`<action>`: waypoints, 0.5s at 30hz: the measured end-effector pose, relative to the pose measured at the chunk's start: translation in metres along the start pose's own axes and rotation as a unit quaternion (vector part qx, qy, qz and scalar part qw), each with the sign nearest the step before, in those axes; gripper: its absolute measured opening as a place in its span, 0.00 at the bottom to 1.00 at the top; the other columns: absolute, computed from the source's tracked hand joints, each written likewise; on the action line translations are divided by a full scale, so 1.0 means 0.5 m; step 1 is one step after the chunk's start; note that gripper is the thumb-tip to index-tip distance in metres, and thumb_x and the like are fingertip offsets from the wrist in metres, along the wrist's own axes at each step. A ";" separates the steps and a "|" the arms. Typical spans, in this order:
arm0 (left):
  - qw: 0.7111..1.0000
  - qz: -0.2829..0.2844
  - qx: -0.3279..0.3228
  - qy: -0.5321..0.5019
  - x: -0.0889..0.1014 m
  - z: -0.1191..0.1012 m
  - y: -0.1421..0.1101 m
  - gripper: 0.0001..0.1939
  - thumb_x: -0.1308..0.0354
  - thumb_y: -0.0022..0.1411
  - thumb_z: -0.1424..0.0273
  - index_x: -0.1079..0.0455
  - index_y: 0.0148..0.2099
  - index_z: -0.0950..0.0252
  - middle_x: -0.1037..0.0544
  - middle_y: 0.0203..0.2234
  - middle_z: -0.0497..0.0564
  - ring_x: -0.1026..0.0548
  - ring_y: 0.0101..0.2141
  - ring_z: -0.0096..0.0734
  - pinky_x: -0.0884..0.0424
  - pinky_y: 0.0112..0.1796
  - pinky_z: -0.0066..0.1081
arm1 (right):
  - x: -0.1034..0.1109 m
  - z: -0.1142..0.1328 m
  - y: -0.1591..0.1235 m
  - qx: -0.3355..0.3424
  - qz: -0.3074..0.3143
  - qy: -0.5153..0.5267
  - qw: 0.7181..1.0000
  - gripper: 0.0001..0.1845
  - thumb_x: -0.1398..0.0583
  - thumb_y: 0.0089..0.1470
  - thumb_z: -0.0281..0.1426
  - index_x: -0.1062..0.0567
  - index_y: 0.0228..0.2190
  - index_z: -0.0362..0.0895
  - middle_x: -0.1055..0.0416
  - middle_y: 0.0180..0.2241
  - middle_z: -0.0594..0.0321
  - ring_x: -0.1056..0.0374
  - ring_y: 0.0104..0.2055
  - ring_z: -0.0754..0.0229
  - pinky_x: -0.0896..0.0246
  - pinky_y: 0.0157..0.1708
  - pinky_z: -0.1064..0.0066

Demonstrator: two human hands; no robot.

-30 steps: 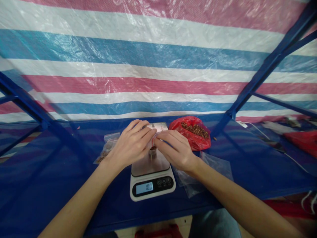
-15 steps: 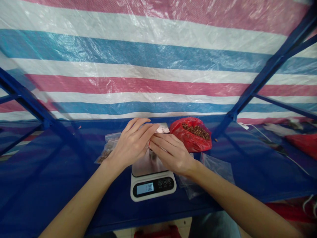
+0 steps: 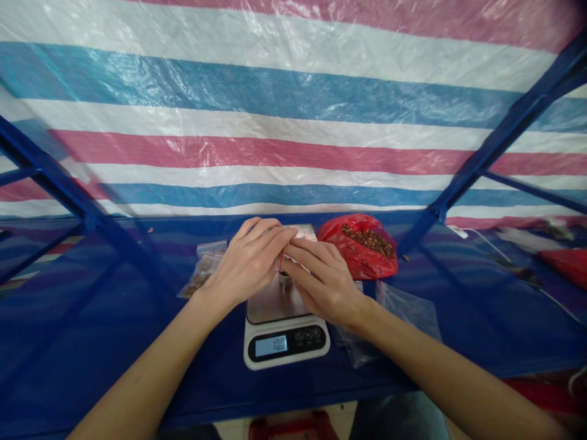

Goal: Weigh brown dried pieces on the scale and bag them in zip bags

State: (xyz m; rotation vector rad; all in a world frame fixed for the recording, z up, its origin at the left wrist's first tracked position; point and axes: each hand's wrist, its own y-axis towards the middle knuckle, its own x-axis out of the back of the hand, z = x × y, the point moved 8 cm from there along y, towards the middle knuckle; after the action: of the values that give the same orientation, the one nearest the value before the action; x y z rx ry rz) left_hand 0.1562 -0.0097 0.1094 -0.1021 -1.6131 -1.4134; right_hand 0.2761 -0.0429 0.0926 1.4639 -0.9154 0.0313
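My left hand (image 3: 252,260) and my right hand (image 3: 323,275) meet over the steel plate of a white digital scale (image 3: 270,305), whose display reads 10.0. Both sets of fingers are closed together on what looks like a small clear zip-lock bag with a red line (image 3: 280,261), mostly hidden by the hands. Just below the fingertips, a small round metal piece (image 3: 285,279) stands on the plate. Left of my left hand lies a clear bag (image 3: 202,272) with brown bits inside. Beyond my right hand is an open red plastic bag (image 3: 367,263) full of brown beans (image 3: 369,238).
Flat clear plastic bags (image 3: 408,308) lie on the blue table (image 3: 137,342) by my right forearm. One loose bean (image 3: 405,258) rests near the red bag. Blue metal posts (image 3: 499,140) and a striped tarp (image 3: 275,122) border the back. A red stool (image 3: 293,426) shows below.
The view has shifted slightly. My fingers have shifted a little over the plate, and more of the round metal piece shows. The display still reads 10.0.
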 end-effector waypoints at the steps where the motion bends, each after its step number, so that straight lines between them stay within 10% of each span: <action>1: 1.000 -0.004 -0.001 0.009 0.002 -0.001 0.000 0.25 0.49 0.69 0.80 0.32 0.66 0.66 0.18 0.48 0.59 0.23 0.52 0.47 0.28 0.53 0.47 | 0.002 0.000 -0.001 -0.002 -0.003 -0.012 1.000 0.18 0.42 0.66 0.21 0.20 0.52 0.43 0.17 0.51 0.51 0.25 0.60 0.47 0.28 0.53 0.54; 15: 0.998 0.026 -0.014 0.056 -0.001 0.010 -0.002 0.24 0.48 0.66 0.79 0.28 0.63 0.67 0.17 0.45 0.60 0.24 0.52 0.50 0.28 0.54 0.50 | -0.022 0.004 -0.002 0.018 0.069 0.024 0.997 0.23 0.46 0.67 0.20 0.23 0.58 0.39 0.20 0.58 0.45 0.30 0.67 0.47 0.29 0.62 0.51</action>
State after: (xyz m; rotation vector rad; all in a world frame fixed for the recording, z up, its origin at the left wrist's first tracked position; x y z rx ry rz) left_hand 0.1531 -0.0058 0.1088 -0.0788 -1.4890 -1.3766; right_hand 0.2681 -0.0390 0.0854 1.4256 -0.9796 0.1861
